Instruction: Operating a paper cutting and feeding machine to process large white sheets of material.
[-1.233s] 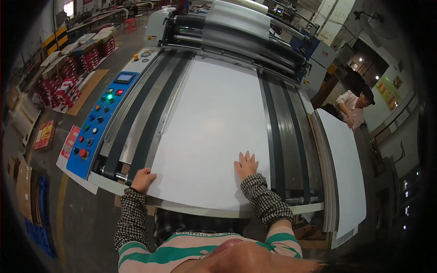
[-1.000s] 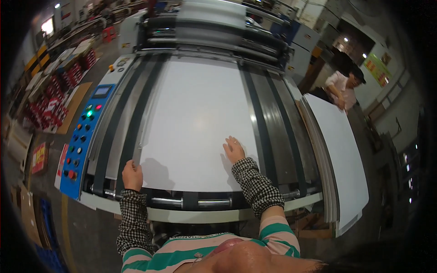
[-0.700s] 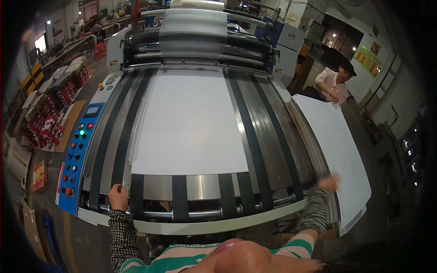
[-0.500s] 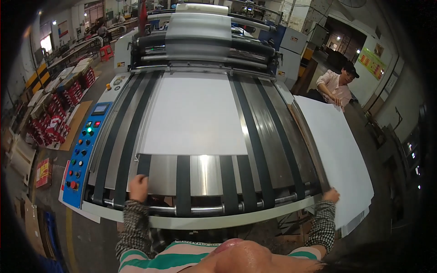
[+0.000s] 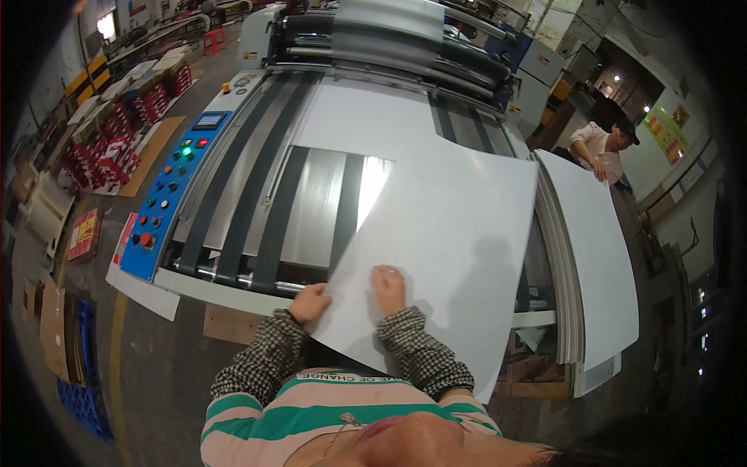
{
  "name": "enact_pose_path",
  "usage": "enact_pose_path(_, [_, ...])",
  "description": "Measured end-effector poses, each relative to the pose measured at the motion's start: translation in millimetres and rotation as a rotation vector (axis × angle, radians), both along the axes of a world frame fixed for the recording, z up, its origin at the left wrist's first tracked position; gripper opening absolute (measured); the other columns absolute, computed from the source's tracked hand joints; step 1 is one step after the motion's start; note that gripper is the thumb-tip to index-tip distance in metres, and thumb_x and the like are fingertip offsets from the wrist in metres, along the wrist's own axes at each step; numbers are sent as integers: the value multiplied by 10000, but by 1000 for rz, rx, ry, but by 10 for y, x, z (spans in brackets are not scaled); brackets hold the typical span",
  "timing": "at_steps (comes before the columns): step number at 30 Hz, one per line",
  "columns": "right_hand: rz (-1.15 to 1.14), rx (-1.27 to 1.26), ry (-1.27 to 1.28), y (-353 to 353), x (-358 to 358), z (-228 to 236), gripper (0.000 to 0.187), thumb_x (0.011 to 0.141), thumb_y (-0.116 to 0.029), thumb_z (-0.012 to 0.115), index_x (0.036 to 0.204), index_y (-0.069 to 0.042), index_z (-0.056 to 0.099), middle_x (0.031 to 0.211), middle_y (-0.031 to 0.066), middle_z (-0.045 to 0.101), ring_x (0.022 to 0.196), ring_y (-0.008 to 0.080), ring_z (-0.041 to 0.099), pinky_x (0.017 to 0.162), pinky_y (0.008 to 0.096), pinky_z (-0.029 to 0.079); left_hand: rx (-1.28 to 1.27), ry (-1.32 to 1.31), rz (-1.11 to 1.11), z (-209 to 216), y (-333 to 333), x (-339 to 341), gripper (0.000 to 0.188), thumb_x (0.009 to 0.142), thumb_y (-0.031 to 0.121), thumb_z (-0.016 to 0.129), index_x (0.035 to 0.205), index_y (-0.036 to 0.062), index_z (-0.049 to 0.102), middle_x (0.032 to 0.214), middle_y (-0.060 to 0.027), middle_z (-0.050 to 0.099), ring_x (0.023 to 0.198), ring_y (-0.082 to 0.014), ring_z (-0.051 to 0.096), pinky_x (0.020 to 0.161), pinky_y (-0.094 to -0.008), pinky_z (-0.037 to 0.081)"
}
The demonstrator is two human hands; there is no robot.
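Note:
A large white sheet lies slantwise over the near right part of the machine's feed table. Its far end overlaps another white sheet that lies flat on the belts. My left hand is closed on the slanted sheet's left edge, close to its near corner. Over the same sheet, just right of it, my right hand has its fingers curled in, with nothing visible in them. To the right stands a stack of white sheets, its layered edges facing the table.
The blue control panel runs along the table's left side. Rollers span the far end. Beyond the stack, a person in a light top has a hand on its far edge. Red-and-white bundles stand on the left floor.
A sheet has come leftward from the stack onto the feed table. My right hand has moved left from the stack to over it; my left hand now grips its edge. The view has shifted.

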State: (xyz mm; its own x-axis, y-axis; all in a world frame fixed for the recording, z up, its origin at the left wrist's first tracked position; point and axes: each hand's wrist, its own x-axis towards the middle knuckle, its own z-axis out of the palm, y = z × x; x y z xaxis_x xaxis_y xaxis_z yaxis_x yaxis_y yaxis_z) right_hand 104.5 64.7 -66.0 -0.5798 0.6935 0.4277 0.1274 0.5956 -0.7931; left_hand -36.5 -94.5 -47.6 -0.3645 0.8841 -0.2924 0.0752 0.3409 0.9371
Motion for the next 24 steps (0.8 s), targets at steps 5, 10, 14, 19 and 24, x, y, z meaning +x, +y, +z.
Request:
enact_pose_path(5, [-529, 150, -435, 272, 601, -35, 230, 765, -194, 494, 911, -40, 584, 1089, 160, 490, 1068, 341, 375, 906, 464, 263, 18, -186, 279, 283, -781, -316, 296, 719, 64, 473, 987, -47, 530, 841, -63, 574, 745, -133, 525, 671, -249, 419])
enact_pose_path(10, [-384, 76, -823, 32, 725, 157, 467, 791, -344, 465, 1199, -121, 428, 1321, 170, 237, 1233, 361, 117, 972, 540, 34, 28, -390, 404, 235, -1263, -313, 297, 731, 43, 507, 1015, -46, 515, 891, -70, 563, 778, -127, 516, 695, -228, 411])
enact_pose_path(14, [-196, 88, -864, 156, 566, 147, 520, 803, -385, 437, 1249, -133, 351, 1350, 171, 159, 1242, 378, 62, 980, 524, 19, 18, -431, 463, 241, -1308, -401, 294, 732, 33, 516, 1013, -54, 513, 911, -88, 564, 797, -150, 525, 720, -238, 416])
enact_pose_path(19, [-112, 103, -887, 449, 211, 186, 530, 801, -393, 434, 1257, -140, 339, 1354, 163, 152, 1242, 379, 60, 982, 518, 17, 5, -414, 455, 231, -1097, -752, 273, 734, 38, 522, 988, -64, 515, 890, -112, 572, 775, -174, 543, 715, -267, 432])
enact_pose_path(24, [-114, 104, -933, 794, -165, 206, 538, 798, -397, 432, 1262, -143, 332, 1358, 152, 149, 1244, 370, 59, 986, 507, 19, -2, -313, 447, 287, -767, -1090, 227, 721, 57, 534, 916, -57, 547, 813, -98, 588, 712, -163, 550, 669, -274, 437])
